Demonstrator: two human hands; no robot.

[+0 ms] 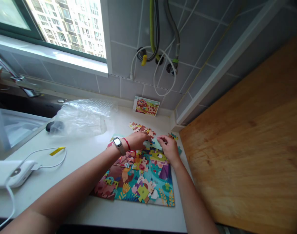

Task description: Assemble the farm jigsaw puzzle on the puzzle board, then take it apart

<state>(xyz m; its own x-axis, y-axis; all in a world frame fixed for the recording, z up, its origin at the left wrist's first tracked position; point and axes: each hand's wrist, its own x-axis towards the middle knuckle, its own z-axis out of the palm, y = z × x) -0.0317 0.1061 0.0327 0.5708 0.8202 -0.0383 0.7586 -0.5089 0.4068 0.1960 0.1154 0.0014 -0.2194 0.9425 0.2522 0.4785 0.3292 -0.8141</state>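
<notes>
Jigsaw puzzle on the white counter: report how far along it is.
Done: the lower part of the colourful cardboard jigsaw puzzle lies assembled. In hand: the left hand and right hand meet at a pale teal piece. Remaining: loose pink-and-cream pieces above them, plus a few by the right hand.

this seems to be a kitchen or washing corner in a home, because there is a white stone counter (90, 216) beside a wooden surface (243, 136), grey wall tiles (125, 24) with water hoses (172, 19), a metal tap (19, 78), and a window (65, 29) showing a tall apartment building (68, 24).
</notes>
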